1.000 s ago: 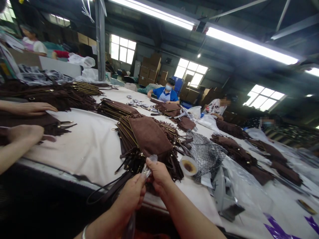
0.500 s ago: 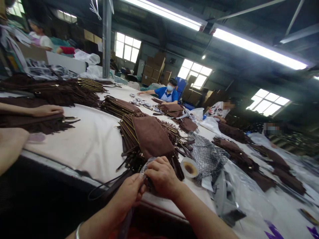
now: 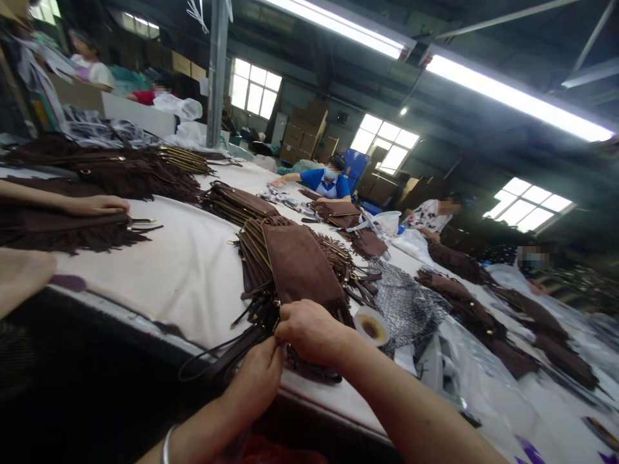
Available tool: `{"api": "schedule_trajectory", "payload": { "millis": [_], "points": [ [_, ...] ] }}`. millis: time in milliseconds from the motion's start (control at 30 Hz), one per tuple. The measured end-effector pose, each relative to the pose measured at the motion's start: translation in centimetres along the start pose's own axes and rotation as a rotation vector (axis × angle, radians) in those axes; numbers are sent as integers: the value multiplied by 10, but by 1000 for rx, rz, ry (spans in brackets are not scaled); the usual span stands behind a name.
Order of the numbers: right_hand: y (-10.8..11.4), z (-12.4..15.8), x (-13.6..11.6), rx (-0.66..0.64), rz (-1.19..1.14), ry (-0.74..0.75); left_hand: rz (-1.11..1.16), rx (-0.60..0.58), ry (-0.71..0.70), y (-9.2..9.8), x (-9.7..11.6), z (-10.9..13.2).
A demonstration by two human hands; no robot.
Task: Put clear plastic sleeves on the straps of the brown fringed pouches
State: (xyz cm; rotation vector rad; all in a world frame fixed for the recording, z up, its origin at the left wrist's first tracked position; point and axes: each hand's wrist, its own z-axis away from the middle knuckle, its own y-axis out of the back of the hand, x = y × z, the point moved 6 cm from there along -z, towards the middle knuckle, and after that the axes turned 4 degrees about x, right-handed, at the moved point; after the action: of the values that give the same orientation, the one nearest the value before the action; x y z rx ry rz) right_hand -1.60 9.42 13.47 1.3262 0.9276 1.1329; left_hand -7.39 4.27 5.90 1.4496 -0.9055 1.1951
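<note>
A stack of brown suede fringed bags [image 3: 300, 264] with gold zips lies on the white-covered table [image 3: 193, 270] in front of me. My right hand [image 3: 309, 332] is closed, its fingers curled down over the near edge of the stack. My left hand [image 3: 258, 374] is closed in a pinch just below it, touching the right hand at the dark straps [image 3: 227, 357] that trail off the table edge. What the fingers grip is hidden.
A small white cup [image 3: 371, 325] with brown residue stands right of the stack, beside patterned fabric [image 3: 406, 303] and clear plastic bags. More brown bag piles [image 3: 120, 171] lie left and right. Another person's hand [image 3: 97, 205] rests on a bag at left. Workers sit along the far side.
The clear plastic bag seen between my hands earlier is out of sight now. Both hands have moved down onto the near edge of the bag stack, and the view has shifted.
</note>
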Motion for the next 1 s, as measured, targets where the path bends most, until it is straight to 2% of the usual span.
{"api": "schedule_trajectory", "payload": {
  "millis": [100, 200, 433, 533, 600, 667, 767, 833, 900, 1000],
  "points": [
    [-4, 0, -1, 89, -18, 65, 184, -103, 171, -8, -12, 2],
    [-10, 4, -1, 203, -45, 88, 530, -230, 368, -14, -21, 6],
    [-15, 21, -3, 452, -50, 39, 1153, -428, 716, -15, -23, 9],
    [-17, 25, -4, 497, -4, 21, 1287, -478, 784, -19, -20, 8],
    [-18, 26, -5, 504, 23, 23, 1223, -433, 787, -21, -22, 8],
    [-17, 27, -6, 500, 33, 27, 1052, -354, 741, -20, -23, 8],
    [-15, 33, -8, 508, -9, 6, 747, -259, 590, -16, -23, 7],
    [-14, 45, -11, 564, -73, -52, 615, -228, 505, -16, -24, 6],
    [-14, 68, -13, 664, -144, -160, 548, -190, 446, -17, -29, 3],
    [-22, 125, -7, 821, -207, -406, 483, -129, 392, -18, -42, -1]
  ]
}}
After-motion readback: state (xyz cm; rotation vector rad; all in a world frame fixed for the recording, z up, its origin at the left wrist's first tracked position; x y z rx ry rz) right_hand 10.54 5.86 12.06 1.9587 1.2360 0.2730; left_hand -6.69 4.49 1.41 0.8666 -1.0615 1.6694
